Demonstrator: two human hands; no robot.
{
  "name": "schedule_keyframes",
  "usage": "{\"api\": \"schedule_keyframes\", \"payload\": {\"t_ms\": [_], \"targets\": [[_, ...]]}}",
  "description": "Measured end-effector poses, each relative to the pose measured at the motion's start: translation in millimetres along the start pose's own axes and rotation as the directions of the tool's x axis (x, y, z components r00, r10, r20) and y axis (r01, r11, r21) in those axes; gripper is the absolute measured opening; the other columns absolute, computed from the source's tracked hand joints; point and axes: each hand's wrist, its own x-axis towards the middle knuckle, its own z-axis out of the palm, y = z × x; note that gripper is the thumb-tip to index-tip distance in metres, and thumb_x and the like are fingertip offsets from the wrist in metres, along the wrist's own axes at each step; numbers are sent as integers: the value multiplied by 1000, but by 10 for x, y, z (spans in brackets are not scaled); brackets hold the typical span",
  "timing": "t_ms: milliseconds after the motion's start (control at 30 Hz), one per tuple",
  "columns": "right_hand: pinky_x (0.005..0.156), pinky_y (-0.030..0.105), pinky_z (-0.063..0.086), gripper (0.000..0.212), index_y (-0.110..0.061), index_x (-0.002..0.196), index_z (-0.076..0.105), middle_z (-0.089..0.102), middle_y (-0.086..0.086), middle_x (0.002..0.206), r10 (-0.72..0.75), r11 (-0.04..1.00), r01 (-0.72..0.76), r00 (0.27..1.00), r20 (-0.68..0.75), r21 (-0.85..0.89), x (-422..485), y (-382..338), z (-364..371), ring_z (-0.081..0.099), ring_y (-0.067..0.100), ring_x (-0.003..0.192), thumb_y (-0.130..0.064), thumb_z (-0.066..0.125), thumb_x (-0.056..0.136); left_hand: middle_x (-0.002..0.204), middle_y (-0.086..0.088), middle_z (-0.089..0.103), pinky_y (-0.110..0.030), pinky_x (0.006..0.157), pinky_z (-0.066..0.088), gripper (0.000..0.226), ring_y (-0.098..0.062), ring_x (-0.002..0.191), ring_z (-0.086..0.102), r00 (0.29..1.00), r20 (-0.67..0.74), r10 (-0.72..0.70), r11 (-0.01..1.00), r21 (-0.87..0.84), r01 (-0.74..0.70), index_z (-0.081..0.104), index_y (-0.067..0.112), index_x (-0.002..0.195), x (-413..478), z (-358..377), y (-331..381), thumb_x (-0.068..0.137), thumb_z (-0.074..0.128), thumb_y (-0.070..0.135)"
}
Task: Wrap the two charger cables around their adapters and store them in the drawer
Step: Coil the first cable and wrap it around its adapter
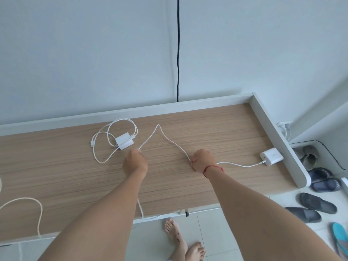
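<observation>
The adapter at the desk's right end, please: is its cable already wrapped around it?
No, the cable runs loose from the adapter to the right hand and left hand.

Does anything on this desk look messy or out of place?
Nothing looks damaged. The left charger cable lies in loose loops around its adapter, not wrapped. The other cable, pinched by the left hand and right hand, bends sharply between them, and a white stretch dangles over the desk front edge.
</observation>
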Motion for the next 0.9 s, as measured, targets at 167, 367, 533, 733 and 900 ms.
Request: {"api": "schedule_keyframes", "payload": {"t_ms": [167,367,533,733,900], "targets": [[87,34,49,28,-6,111,66,64,17,117,57,998,-59,997,-58,-32,62,24,-28,61,35,109,-4,49,89,99,-14,65,-35,71,42,27,-33,92,62,963,13,268,903,345,-256,69,6,99,139,-261,62,96,46,20],[89,39,49,32,-1,121,58,55,22,125,73,980,-101,984,-165,-171,96,38,-162,58,39,114,1,41,93,104,-7,66,-34,76,50,23,-27,97,64,898,224,379,748,497,-439,70,13,102,184,-356,-247,89,54,22],[89,34,48,34,-2,115,66,60,19,123,-8,993,-9,990,-143,-120,94,-217,-112,59,35,113,6,45,88,109,-13,62,-38,80,52,23,-30,98,63,882,301,363,745,474,-469,69,5,96,151,-325,-396,93,45,8],[84,34,52,21,-7,99,70,68,13,107,-102,995,102,993,-56,-6,-68,-763,94,64,32,101,-9,54,86,101,-10,66,-34,76,48,21,-30,100,63,895,341,289,817,399,-416,67,8,96,228,-489,-606,93,52,24],[53,17,46,14,-13,93,73,64,-2,65,-213,976,201,961,175,85,-432,-1296,476,60,11,58,-19,68,82,73,-11,65,-34,73,51,26,-31,79,66,834,487,260,943,57,-327,65,7,77,392,-580,-877,94,51,22]]}}
